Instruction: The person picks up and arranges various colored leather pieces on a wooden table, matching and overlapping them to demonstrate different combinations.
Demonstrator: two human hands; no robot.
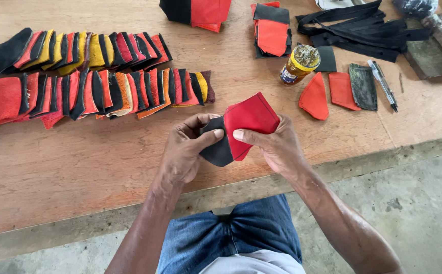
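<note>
Worn wooden tabletop [79, 167], concrete floor [414, 203] below | both hands [231, 142] pinch red-and-black leather piece [246, 122] over near edge | far-edge stacks [195, 11] cut off, right corner clutter unclear

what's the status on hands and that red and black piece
Left hand and right hand both pinching red-and-black piece above table. Nothing in the way.

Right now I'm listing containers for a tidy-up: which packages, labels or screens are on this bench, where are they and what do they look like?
Small round jar with a yellow band and a blue-and-white label: on the wooden workbench, upper middle-right, lying tilted beside the black fabric piece; its top is smeared.
No screens or signs show.
</note>
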